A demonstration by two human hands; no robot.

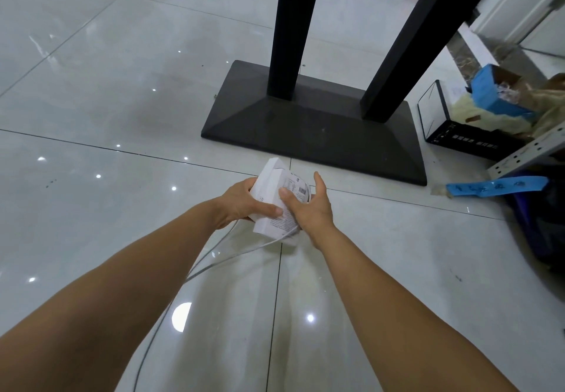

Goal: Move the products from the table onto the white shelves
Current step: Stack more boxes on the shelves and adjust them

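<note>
Both the left hand (pixel 241 200) and right hand (pixel 308 205) clasp small white printed cardboard boxes (pixel 276 196) just before the black metal bench base (pixel 312 128); no shelves visible, so shelving seems still ahead.

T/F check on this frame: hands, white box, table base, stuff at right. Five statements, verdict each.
1. Both hands hold the white box. True: left hand and right hand both grip it.
2. The box rests on the floor. False: it is held above the tiled floor.
3. The black table base carries two black posts. True.
4. A barcode label shows on the box. True.
5. The blue carton sits on the table base. False: it lies in the clutter at right, apart from the base.
</note>
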